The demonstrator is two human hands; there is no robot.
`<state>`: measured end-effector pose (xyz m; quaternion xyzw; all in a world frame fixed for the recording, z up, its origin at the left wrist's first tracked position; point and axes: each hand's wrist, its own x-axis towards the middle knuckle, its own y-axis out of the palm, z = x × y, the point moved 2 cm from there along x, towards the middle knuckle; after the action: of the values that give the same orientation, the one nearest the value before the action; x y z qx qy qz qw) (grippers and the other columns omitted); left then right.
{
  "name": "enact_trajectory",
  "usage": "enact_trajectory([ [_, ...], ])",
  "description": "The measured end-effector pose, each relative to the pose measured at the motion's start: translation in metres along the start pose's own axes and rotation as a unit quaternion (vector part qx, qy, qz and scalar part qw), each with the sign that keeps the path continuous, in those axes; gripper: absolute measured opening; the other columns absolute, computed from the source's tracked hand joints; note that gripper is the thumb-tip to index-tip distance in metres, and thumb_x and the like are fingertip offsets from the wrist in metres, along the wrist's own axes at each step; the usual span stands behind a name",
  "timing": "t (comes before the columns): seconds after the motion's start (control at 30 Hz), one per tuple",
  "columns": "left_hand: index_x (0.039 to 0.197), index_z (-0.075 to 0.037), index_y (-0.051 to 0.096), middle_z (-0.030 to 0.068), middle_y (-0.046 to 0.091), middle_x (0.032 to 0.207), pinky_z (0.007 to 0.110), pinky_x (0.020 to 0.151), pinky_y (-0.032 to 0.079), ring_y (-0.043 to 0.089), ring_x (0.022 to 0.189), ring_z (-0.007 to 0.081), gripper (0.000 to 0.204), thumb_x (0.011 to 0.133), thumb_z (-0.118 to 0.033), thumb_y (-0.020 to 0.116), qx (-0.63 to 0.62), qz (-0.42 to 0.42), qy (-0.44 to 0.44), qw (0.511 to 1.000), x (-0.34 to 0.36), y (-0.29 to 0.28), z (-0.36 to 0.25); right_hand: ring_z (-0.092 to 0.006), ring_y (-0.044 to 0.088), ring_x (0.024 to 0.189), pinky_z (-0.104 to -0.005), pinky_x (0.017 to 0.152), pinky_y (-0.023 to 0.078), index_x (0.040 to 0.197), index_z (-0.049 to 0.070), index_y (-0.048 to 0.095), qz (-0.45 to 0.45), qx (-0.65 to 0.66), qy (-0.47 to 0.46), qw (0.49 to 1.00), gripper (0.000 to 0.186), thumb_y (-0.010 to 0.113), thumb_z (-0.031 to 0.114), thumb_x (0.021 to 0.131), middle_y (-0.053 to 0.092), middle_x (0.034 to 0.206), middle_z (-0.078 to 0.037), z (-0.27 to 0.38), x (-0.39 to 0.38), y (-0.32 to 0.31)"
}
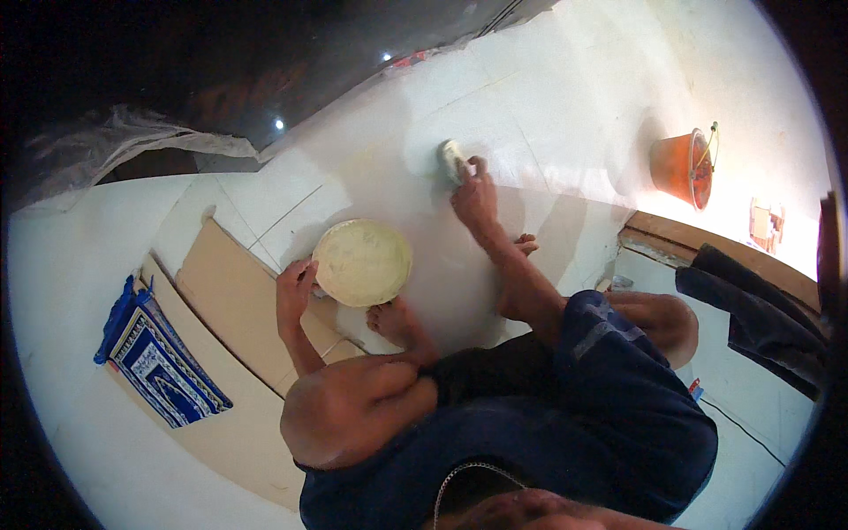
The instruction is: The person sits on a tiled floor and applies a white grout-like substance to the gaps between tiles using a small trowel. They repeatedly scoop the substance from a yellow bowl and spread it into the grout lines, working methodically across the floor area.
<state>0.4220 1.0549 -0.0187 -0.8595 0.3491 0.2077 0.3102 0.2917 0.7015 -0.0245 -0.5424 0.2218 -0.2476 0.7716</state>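
I squat on a white tiled floor. My left hand (296,287) grips the left rim of a round, shallow, pale yellow basin (362,263), which is just in front of my left foot. No contents stand out inside the basin. My right hand (475,196) reaches forward and is closed on a pale cream sponge-like block (453,161) against the white tiles, in a hazy damp-looking patch. The fingers cover part of the block, so its exact kind is hard to make out.
An orange bucket (680,168) with a wire handle stands at the right. Flattened cardboard (234,291) and a blue patterned mat (168,367) lie at the left. Dark cloth (751,309) hangs over a wooden board on the right. Crumpled plastic sheeting (150,141) edges the dark far area.
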Motion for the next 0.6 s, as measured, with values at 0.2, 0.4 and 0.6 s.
enact_trajectory([
  [0.2, 0.104, 0.001, 0.064, 0.0072, 0.063, 0.091, 0.028, 0.070, 0.050, 0.059, 0.080, 0.0131, 0.028, 0.090, -0.022, 0.059, -0.123, -0.007, -0.041, 0.992, 0.002, 0.004, 0.009, -0.0358, 0.055, 0.097, -0.0436, 0.078, 0.050, 0.124, 0.006, 0.051, 0.069, 0.058, -0.034, 0.995, 0.060, 0.065, 0.002, 0.066, 0.044, 0.125, -0.014, 0.068, -0.044, 0.023],
  [0.4, 0.110, -0.001, 0.063, 0.0058, 0.063, 0.090, 0.026, 0.066, 0.053, 0.060, 0.079, 0.0123, 0.027, 0.091, -0.019, 0.058, -0.116, -0.016, -0.027, 0.993, -0.005, 0.001, 0.009, -0.0388, 0.059, 0.090, -0.0450, 0.075, 0.051, 0.120, 0.007, 0.053, 0.076, 0.146, -0.034, 0.986, 0.049, 0.063, 0.003, 0.072, 0.046, 0.122, -0.014, 0.059, -0.036, 0.012],
  [0.6, 0.111, 0.000, 0.063, 0.0066, 0.063, 0.084, 0.027, 0.061, 0.054, 0.059, 0.068, 0.0109, 0.027, 0.090, -0.017, 0.059, -0.169, -0.028, -0.038, 0.984, -0.009, 0.003, 0.026, -0.0376, 0.062, 0.084, -0.0451, 0.073, 0.052, 0.121, 0.006, 0.053, 0.001, 0.071, 0.101, 0.992, 0.048, 0.062, 0.006, 0.073, 0.047, 0.122, -0.013, 0.014, -0.019, -0.023],
])
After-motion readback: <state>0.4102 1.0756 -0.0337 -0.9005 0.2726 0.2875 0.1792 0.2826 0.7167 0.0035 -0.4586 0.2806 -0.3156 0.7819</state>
